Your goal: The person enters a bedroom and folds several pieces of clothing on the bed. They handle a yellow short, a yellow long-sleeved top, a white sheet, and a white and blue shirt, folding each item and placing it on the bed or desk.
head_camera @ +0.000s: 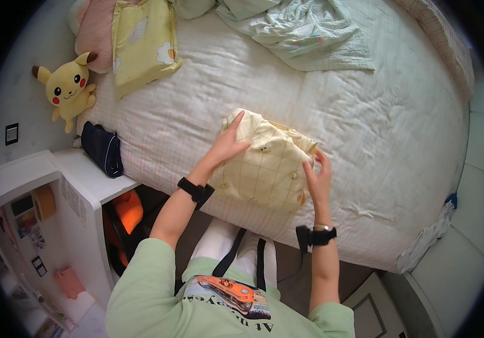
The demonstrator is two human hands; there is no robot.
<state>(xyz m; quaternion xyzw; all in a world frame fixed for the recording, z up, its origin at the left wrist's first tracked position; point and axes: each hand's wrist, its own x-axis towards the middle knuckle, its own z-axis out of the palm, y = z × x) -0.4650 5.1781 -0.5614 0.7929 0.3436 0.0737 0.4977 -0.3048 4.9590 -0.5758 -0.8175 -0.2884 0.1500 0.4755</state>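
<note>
A folded pale-yellow checked cloth [263, 169], perhaps a garment, lies near the front edge of the bed, with small printed figures on it. At its left side my left hand [228, 143] holds it, thumb and index finger spread over the top. The other fingers of that hand are partly hidden. My right hand [320, 179] grips the right edge, its thumb in front and its fingers behind. Loose folded layers show along the cloth's far right edge. Each wrist wears a black strap with a small device.
The bed [394, 148] has a light quilted cover. A rumpled pale-green quilt [309, 34] lies at the far side. At left are a yellow pillow [145, 50], a Pikachu plush [68, 91] and a dark-blue folded item [102, 148] beside a white shelf unit [94, 177].
</note>
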